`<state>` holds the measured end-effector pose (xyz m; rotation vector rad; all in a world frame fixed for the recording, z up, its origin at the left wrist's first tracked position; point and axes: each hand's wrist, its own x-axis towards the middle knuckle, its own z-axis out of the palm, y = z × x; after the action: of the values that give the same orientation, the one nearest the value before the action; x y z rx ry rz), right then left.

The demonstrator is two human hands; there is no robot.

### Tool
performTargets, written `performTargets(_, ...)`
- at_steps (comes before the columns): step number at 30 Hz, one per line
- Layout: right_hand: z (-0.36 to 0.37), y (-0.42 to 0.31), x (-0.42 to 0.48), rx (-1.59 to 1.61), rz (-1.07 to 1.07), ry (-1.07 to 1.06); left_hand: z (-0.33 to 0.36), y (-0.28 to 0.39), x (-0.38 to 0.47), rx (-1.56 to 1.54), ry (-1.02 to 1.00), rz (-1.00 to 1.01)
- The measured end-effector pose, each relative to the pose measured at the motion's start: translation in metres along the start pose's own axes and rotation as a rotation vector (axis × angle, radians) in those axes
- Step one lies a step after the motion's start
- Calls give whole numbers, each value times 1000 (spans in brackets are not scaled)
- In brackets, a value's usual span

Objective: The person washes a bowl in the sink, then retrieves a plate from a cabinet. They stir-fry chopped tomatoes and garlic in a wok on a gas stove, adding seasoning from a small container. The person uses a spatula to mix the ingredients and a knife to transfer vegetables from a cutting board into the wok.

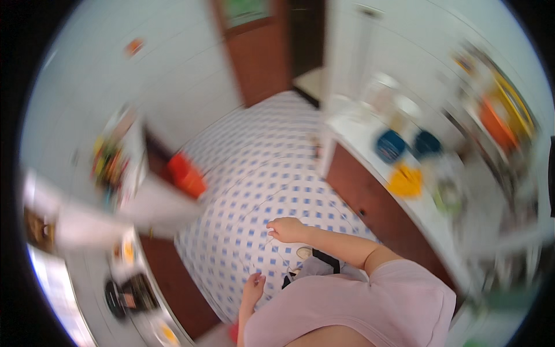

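My right hand (287, 230) hangs over the floor in front of my body, its fingers loosely curled with small gaps and nothing seen in them. Lower and to its left is my left hand (254, 287), also without any object in view, fingers slightly bent. Neither hand touches a surface. Beneath both lies a white tiled floor (260, 191) patterned with small blue squares. A shoe (304, 252) shows just below my right forearm.
A white counter (368, 154) over brown cabinets runs along the right, holding blue-lidded containers (390, 146), a yellow item (405, 181) and blurred kitchenware. Opposite stand a red bin (187, 175) and a counter with a black appliance (130, 295). A brown door (260, 60) stands ahead.
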<state>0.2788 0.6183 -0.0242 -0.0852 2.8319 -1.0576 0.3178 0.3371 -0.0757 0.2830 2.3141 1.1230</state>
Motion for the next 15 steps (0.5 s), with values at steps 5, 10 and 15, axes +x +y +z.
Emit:
performTargets(5, -23, 50, -162, 193, 657, 591, -1, -31, 82, 441, -500, 253)
performTargets(10, -56, 82, -351, 473, 912, 1481, 61, 60, 160, 782, -739, 630)
performTargets(15, -98, 72, -573, 664, 875, 2128, 207, 204, 88, 792, -848, 914)
